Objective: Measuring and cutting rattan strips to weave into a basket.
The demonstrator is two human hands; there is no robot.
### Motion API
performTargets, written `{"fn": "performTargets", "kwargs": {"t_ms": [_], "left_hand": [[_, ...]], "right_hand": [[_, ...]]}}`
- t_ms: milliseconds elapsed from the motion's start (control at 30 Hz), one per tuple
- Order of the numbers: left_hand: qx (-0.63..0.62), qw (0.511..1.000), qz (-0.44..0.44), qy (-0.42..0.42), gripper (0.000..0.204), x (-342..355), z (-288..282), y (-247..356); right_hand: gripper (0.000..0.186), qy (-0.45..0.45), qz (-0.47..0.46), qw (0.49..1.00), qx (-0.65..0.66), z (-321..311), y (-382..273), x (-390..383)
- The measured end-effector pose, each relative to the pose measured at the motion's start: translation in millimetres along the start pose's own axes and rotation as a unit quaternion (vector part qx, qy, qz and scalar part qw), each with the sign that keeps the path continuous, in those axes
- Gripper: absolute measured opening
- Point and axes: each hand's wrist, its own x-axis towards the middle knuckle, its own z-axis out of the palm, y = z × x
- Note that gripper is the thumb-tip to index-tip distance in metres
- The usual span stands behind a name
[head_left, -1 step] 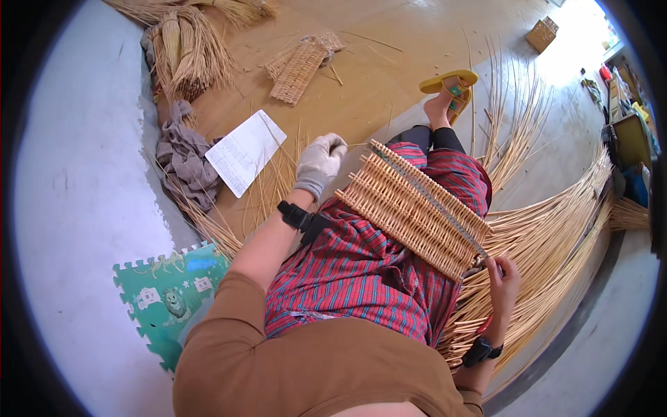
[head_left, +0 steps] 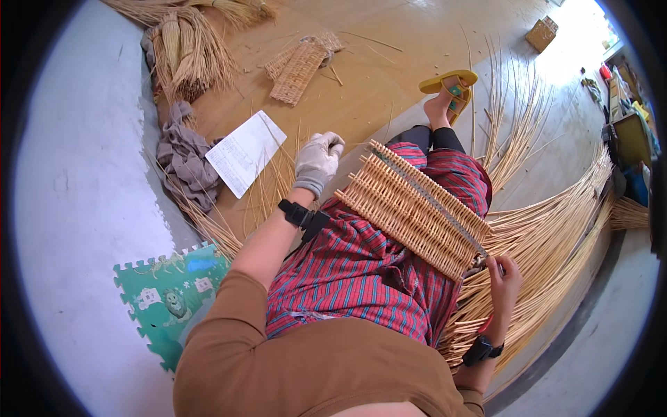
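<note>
A woven wicker panel (head_left: 410, 212) lies slantwise over my lap on a red plaid cloth (head_left: 347, 278). Along it runs a narrow grey strip (head_left: 438, 201) like a measuring tape, close to its far long edge. At the panel's lower right corner, the bare fingers of my right hand (head_left: 505, 271) pinch the strip's end, beside a small dark piece. My left hand (head_left: 319, 160), in a whitish glove, hovers apart from the panel's upper left end. Its fingers are curled in, and whatever they may hold is hidden.
Long straw-coloured rods (head_left: 556, 229) spread over the floor at the right. A written sheet (head_left: 246, 153), a grey cloth (head_left: 184, 156) and a green foam mat (head_left: 167, 299) lie at the left. Farther off are small woven panels (head_left: 299, 73) and rod bundles (head_left: 187, 55).
My left hand has shifted slightly left, away from the panel. The panel and my right hand stay practically in place.
</note>
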Motion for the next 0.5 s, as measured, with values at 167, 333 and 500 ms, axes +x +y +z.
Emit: {"fn": "performTargets", "kwargs": {"t_ms": [167,333,500], "left_hand": [[0.079,0.985,0.110,0.107,0.038,-5.1,-7.2,23.1],[0.055,0.985,0.160,-0.039,0.050,-43.1,10.3,74.8],[-0.129,0.976,0.063,-0.165,0.063,-53.0,15.2,53.6]], "right_hand": [[0.025,0.030,-0.011,0.995,-0.095,2.3,-9.3,13.5],[0.023,0.055,0.024,0.990,-0.128,1.6,7.5,19.3],[0.024,0.080,-0.004,0.992,-0.096,17.3,16.9,33.9]]}}
